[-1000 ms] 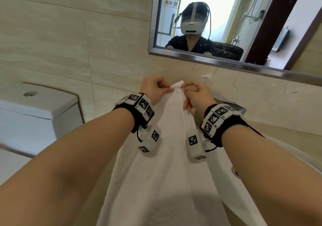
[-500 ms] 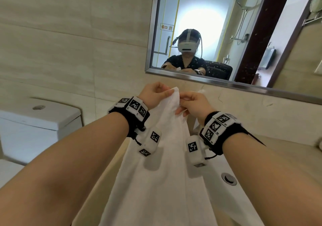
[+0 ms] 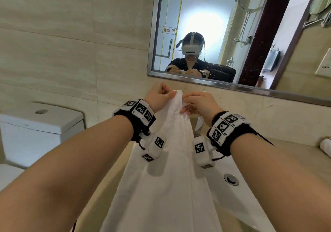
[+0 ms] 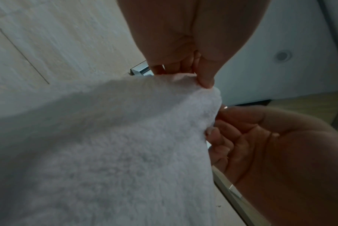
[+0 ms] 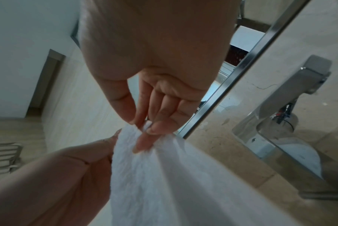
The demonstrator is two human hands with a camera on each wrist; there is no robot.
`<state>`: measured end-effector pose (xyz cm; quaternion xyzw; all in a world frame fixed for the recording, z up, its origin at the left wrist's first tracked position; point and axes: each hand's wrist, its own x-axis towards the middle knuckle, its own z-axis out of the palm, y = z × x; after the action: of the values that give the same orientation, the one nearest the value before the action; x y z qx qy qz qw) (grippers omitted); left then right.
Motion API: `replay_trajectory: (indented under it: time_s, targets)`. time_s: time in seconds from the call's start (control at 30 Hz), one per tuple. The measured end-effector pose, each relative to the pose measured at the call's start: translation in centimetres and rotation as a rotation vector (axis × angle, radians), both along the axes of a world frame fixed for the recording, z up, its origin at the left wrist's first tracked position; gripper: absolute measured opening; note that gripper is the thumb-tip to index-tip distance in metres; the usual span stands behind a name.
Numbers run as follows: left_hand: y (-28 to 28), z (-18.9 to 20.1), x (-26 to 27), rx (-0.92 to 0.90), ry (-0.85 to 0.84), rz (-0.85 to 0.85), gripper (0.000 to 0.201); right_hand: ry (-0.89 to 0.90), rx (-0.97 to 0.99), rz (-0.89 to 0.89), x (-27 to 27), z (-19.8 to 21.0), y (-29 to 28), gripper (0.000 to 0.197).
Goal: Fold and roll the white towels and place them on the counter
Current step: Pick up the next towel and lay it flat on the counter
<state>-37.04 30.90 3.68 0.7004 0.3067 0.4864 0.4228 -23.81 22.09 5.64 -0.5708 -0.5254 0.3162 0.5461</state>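
Note:
A white towel (image 3: 166,187) hangs lengthwise, folded into a narrow strip, from both hands over the basin's left edge. My left hand (image 3: 172,94) pinches its top corner between thumb and curled fingers; the thumb tip (image 4: 206,81) presses on the terry cloth (image 4: 106,145). My right hand (image 3: 184,100) pinches the same top edge from the right, touching the left hand. Its fingertips (image 5: 144,134) close on the towel (image 5: 164,183). The beige counter (image 3: 295,158) lies at the right, with a rolled white towel (image 3: 326,146) at the frame's edge.
A white basin (image 3: 250,205) with a drain (image 3: 231,179) sits below the right forearm. A chrome faucet (image 5: 292,97) stands behind the towel against the wall. A framed mirror (image 3: 232,26) hangs above. A white toilet cistern (image 3: 41,124) stands to the left.
Both hands kept hold of the towel's top and closed up until they touch. The view tilted upward, showing more of the mirror and of the counter at the right.

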Motion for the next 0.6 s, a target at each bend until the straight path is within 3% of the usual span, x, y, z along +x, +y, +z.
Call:
replay_trajectory:
  time_s: [0.07, 0.3, 0.43, 0.5, 0.6]
  targets:
    - [-0.3, 0.0, 0.2, 0.007, -0.013, 0.002, 0.024, -0.006, -0.007, 0.007, -0.1, 0.2, -0.4, 0.007]
    - [-1.5, 0.6, 0.8, 0.067, 0.041, 0.011, 0.025, -0.085, -0.011, -0.041, 0.4, 0.3, -0.8, 0.029]
    - [-2.3, 1.3, 0.9, 0.088, 0.065, 0.025, 0.027, -0.254, 0.014, -0.069, 0.3, 0.5, -1.0, 0.029]
    - [-2.7, 1.9, 0.9, 0.113, 0.066, 0.038, 0.028, -0.268, 0.023, -0.071, -0.2, 0.8, -1.2, 0.033]
    - [-3.3, 3.0, 0.5, 0.157, 0.076, 0.048, 0.029, -0.253, 0.014, -0.069, -0.7, 1.7, -1.8, 0.022]
